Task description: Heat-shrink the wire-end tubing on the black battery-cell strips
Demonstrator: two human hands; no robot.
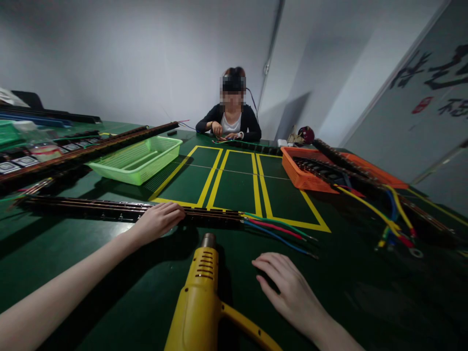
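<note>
A long black strip with copper-coloured bars (95, 207) lies across the table in front of me. My left hand (159, 222) is closed over its middle, with the thumb hidden. From the strip's right end run green, red and blue wires (274, 230) with metal tips. My right hand (281, 280) is open at the lower right, fingers loosely bent and holding nothing, just nearer to me than the wire ends. Between my arms a yellow heat gun (199, 297) points away from me, its nozzle close to the strip; no hand touches it.
A light green basket (137, 163) stands left of yellow tape lines. An orange basket (307, 170) holding similar strips is at right, with thick coloured cables (369, 209) hanging out. More long strips (98, 144) lie at left. A co-worker (232, 122) sits across the table.
</note>
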